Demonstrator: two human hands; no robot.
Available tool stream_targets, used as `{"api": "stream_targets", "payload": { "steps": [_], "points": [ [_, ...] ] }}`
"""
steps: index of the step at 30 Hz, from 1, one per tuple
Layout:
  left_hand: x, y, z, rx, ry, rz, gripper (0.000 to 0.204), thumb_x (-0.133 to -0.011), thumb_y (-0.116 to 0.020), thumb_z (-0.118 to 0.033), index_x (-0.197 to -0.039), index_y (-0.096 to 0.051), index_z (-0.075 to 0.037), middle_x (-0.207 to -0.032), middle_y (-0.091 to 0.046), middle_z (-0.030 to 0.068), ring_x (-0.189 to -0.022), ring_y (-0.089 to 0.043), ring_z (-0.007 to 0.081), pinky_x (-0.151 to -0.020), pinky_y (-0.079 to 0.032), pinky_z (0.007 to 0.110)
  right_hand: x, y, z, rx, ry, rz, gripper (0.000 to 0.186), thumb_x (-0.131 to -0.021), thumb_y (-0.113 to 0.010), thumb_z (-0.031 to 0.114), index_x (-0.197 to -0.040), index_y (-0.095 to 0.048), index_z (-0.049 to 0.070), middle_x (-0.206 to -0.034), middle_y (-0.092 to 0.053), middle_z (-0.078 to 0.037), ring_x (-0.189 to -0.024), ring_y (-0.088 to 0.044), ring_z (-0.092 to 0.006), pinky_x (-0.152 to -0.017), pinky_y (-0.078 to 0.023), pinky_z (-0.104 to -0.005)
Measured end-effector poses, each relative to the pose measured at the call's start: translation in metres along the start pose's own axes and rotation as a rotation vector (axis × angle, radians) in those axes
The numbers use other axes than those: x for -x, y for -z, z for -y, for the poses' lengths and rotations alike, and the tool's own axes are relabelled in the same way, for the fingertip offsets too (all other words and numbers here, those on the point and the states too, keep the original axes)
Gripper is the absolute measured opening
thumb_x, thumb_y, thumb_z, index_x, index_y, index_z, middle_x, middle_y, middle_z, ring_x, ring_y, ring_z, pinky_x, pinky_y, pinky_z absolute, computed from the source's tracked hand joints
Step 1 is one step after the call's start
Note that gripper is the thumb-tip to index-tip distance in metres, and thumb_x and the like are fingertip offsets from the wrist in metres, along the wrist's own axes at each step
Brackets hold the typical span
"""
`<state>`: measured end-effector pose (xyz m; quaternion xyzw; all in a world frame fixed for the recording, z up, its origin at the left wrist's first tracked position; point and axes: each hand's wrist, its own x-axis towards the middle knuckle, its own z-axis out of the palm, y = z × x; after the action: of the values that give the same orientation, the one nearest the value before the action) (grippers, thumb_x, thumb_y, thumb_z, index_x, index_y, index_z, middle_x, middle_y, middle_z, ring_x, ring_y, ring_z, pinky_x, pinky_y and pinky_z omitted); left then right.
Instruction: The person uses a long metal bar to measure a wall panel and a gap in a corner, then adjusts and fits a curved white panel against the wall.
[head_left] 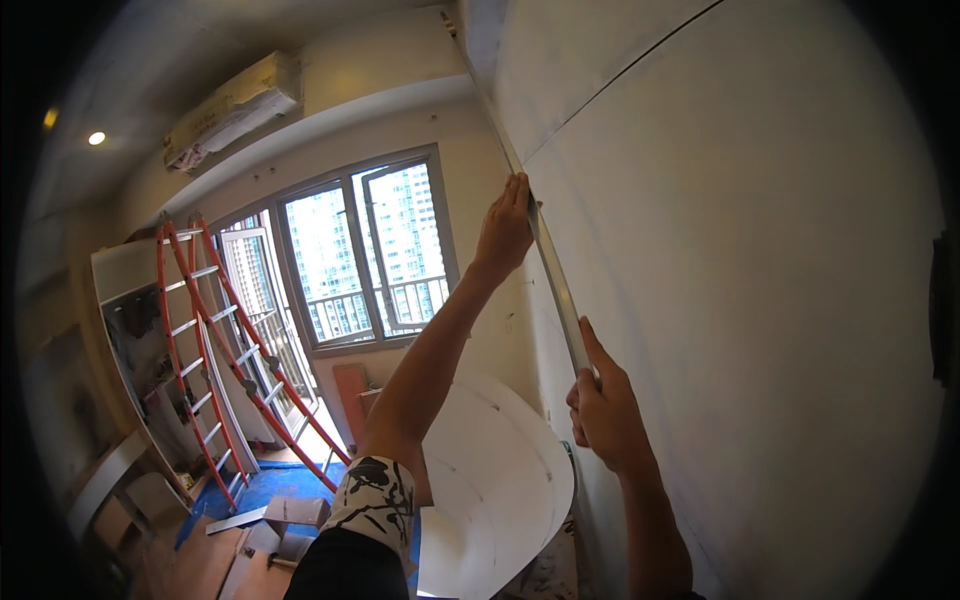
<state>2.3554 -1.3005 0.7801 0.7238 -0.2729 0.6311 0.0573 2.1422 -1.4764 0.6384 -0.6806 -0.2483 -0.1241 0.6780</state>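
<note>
A long, pale metal straightedge (pixel 553 278) runs from high at the top of the view down along the white wall (pixel 760 250) on the right. My left hand (pixel 506 225) is raised at the centre, its fingers closed round the bar. Lower and to the right, my right hand (pixel 604 410) grips the same bar near its bottom end, index finger lying along it. A thin dark line crosses the upper wall diagonally, reaching the bar just above my left hand.
An orange ladder (pixel 187 320) stands at left beside an open glazed door (pixel 250 270). Windows (pixel 320 260) face me. A boxed unit (pixel 230 105) hangs high. Below lie a large curved white sheet (pixel 490 500), blue floor covering (pixel 210 500) and cardboard pieces (pixel 295 508).
</note>
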Motion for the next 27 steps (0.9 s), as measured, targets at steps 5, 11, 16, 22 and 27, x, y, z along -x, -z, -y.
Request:
{"api": "stream_targets", "payload": {
  "steps": [5,11,16,22,27],
  "points": [
    [0.000,0.016,0.007,-0.035,-0.039,0.033,0.048,-0.100,-0.053,-0.021,-0.135,-0.044,0.012,-0.137,-0.050,0.0290,-0.133,-0.045,0.0384,-0.108,-0.043,0.045,0.003,-0.005,0.010,-0.036,0.019,0.098,0.058,-0.099,-0.030,0.006,-0.156,-0.018,0.005,-0.061,-0.045,0.000,-0.044,-0.039,-0.0053,-0.042,-0.044,-0.0235],
    [0.004,0.022,0.000,-0.072,-0.058,0.017,0.047,-0.101,-0.051,-0.019,-0.135,-0.043,0.013,-0.136,-0.050,0.0296,-0.132,-0.046,0.0393,-0.106,-0.044,0.046,0.011,-0.002,0.018,-0.060,-0.004,0.097,0.057,-0.101,-0.029,0.007,-0.156,-0.015,0.004,-0.060,-0.043,0.001,-0.043,-0.038,-0.0036,-0.040,-0.042,-0.0214],
    [-0.019,0.027,0.008,-0.022,-0.042,0.009,0.048,-0.101,-0.050,-0.020,-0.134,-0.043,0.013,-0.137,-0.049,0.0309,-0.132,-0.047,0.0403,-0.105,-0.045,0.046,-0.002,-0.007,0.027,-0.107,0.005,0.120,0.056,-0.102,-0.027,0.008,-0.156,-0.014,0.006,-0.060,-0.043,0.001,-0.042,-0.034,-0.0032,-0.038,-0.041,-0.0215],
    [-0.025,0.037,0.021,-0.018,-0.074,0.017,0.046,-0.101,-0.050,-0.019,-0.134,-0.044,0.013,-0.136,-0.050,0.0303,-0.129,-0.049,0.0413,-0.103,-0.046,0.047,-0.006,-0.015,0.039,-0.168,-0.006,0.179,0.057,-0.102,-0.027,0.007,-0.157,-0.011,0.007,-0.061,-0.041,0.001,-0.042,-0.033,-0.0036,-0.037,-0.038,-0.0211],
    [-0.032,0.044,0.020,-0.033,-0.085,-0.007,0.045,-0.101,-0.051,-0.017,-0.134,-0.044,0.012,-0.137,-0.049,0.0314,-0.129,-0.048,0.0429,-0.103,-0.046,0.047,-0.008,-0.012,0.042,-0.250,-0.006,0.203,0.058,-0.103,-0.027,0.007,-0.157,-0.008,0.008,-0.063,-0.039,0.000,-0.043,-0.032,-0.0044,-0.037,-0.037,-0.0216]
  ]
}}
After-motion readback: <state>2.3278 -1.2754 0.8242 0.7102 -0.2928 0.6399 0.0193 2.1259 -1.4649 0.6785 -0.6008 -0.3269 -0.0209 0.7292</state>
